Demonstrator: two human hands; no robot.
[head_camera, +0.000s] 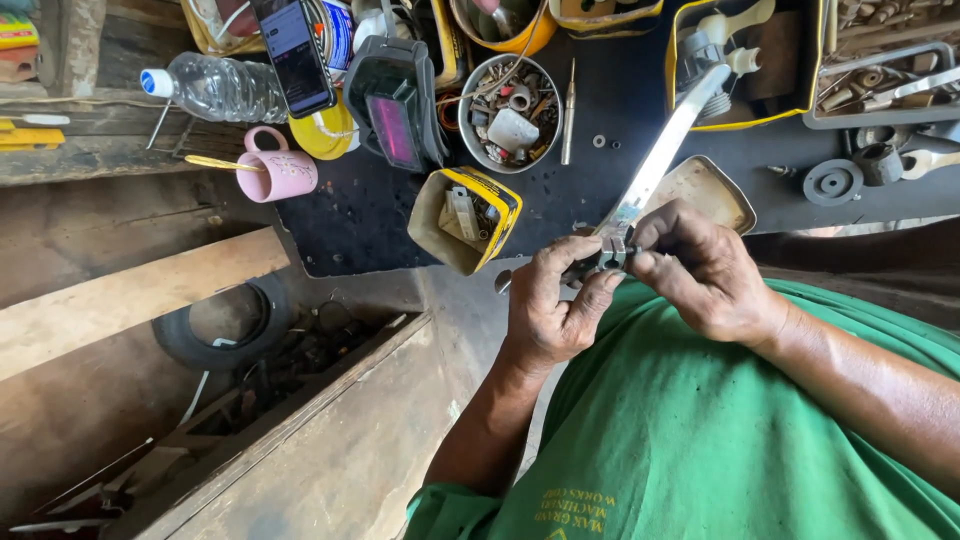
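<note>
At the far left of the dark counter (600, 200) lies a clear plastic water bottle with a blue cap (215, 88), and just below it stands a pink ceramic mug (278, 172) with a yellow handle poking out of it. To its right a black smartphone (293, 52) leans above a dark welding mask with a purple lens (395, 100). Next come a cut-open yellow tin (465, 218) and a round metal bowl of small scrap parts (511, 115). In front of the counter, over the green shirt, the left hand (555, 310) pinches a small dark metal fitting (607, 256) at the near end of a long silver metal bar (660, 155). The right hand (705, 270) grips the same fitting from the other side, fingers curled tight around it.
</note>
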